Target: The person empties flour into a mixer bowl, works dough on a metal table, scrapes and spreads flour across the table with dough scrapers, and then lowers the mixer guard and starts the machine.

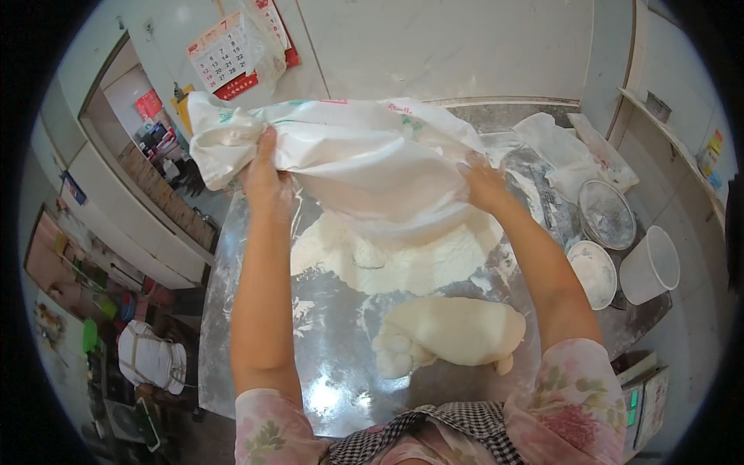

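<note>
A large white flour sack (364, 147) with green and red print is stretched sideways above the metal table (325, 372). My left hand (265, 174) grips its bunched end, fingers closed around the material. At the other end, my right hand (483, 182) is closed on the sack, its fingertips partly hidden by the folds. Below the sack, a wide heap of white flour (395, 260) lies spread on the tabletop. Nearer to me rests a smooth, pale lump of dough (457, 329) with a rougher, knobbly left end.
To the right stand a sieve (607, 213), a bowl of white powder (592, 273) and a translucent plastic tub (649, 267). Crumpled white plastic (554, 143) lies at the back right. A digital scale (645, 407) sits low right. A calendar (221, 54) hangs on the wall.
</note>
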`<state>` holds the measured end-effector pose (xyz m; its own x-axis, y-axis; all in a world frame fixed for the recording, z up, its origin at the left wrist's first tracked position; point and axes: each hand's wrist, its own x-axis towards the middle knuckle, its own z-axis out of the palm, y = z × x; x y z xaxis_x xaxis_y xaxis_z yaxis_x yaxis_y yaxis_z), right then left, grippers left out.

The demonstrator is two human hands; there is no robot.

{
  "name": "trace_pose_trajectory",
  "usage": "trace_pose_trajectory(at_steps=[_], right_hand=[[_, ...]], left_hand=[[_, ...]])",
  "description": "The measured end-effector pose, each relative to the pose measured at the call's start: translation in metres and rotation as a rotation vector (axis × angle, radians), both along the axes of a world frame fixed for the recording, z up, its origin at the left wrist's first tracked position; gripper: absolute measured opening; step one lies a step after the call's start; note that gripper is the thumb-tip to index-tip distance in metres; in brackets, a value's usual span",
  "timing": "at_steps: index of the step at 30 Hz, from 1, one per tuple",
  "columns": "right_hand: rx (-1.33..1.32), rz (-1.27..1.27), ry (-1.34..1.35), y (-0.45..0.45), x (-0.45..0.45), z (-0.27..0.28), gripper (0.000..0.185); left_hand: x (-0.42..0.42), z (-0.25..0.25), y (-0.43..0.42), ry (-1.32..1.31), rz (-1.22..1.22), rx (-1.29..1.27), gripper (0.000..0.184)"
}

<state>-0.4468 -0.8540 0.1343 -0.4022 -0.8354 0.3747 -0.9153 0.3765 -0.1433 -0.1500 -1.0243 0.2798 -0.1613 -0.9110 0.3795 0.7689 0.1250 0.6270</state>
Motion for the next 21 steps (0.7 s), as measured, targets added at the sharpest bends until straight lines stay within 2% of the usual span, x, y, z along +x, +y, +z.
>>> trace_pose_trajectory(at_steps=[1,4,7,9,11,13,14,17,19,21], right_hand=[[0.002,-0.022,0.021,0.003,-0.001,-0.002,0.055],[-0.243,-0.215,-0.063,0.001,0.008,-0.005,0.050],[-0.293,-0.489,0.056,-0.012,-0.006,-0.017,0.042],[-0.436,-0.527,-0.381,-0.037,-0.054,-0.039,0.035],[-0.748,-0.435,-0.881,-0.063,-0.093,-0.051,0.031],[-1.221,-0.182,-1.432,-0.079,-0.110,-0.053,0.029],[-1.314,-0.069,-1.590,-0.078,-0.103,-0.041,0.029],[-1.232,0.210,-1.691,-0.068,-0.071,-0.001,0.029],[-1.011,0.353,-1.614,-0.053,-0.043,0.016,0.029],[-0.698,0.446,-1.476,-0.029,-0.011,0.015,0.029]], left_hand=[[0.004,0.001,-0.001,-0.007,-0.035,0.004,0.041],[0.001,-0.006,0.016,0.019,-0.094,0.078,0.038],[0.000,-0.025,0.034,0.044,-0.239,0.083,0.039],[0.001,-0.042,0.044,0.034,-0.257,0.172,0.040],[0.002,-0.064,0.051,0.020,-0.255,0.265,0.039],[0.000,-0.096,0.049,0.000,-0.240,0.365,0.039],[-0.004,-0.114,0.046,0.003,-0.232,0.422,0.037],[-0.020,-0.165,0.024,0.010,-0.243,0.550,0.033],[-0.025,-0.185,0.010,0.004,-0.293,0.587,0.030],[-0.022,-0.177,0.001,-0.069,-0.442,0.566,0.030]])
